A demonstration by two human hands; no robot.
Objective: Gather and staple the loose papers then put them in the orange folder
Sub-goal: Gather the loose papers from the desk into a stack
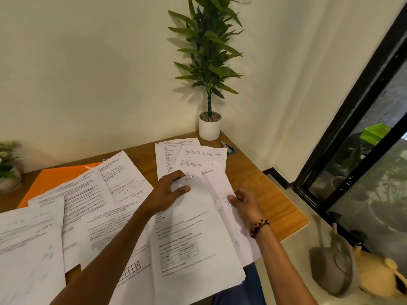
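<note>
Left hand (167,192): grip pinches the paper stack (196,234) at centre.
Right hand (244,202): pinches its right edge.
Orange folder (55,177): 9 o'clock, half-covered by loose sheets (88,194).
Stapler (229,148): 1 o'clock, near potted plant (209,126).
Worktop (259,183): wooden.

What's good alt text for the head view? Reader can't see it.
A person's left hand and right hand grip a stack of papers above a wooden desk strewn with loose sheets. An orange folder lies partly under them at left; a stapler sits beside a potted plant.
</note>
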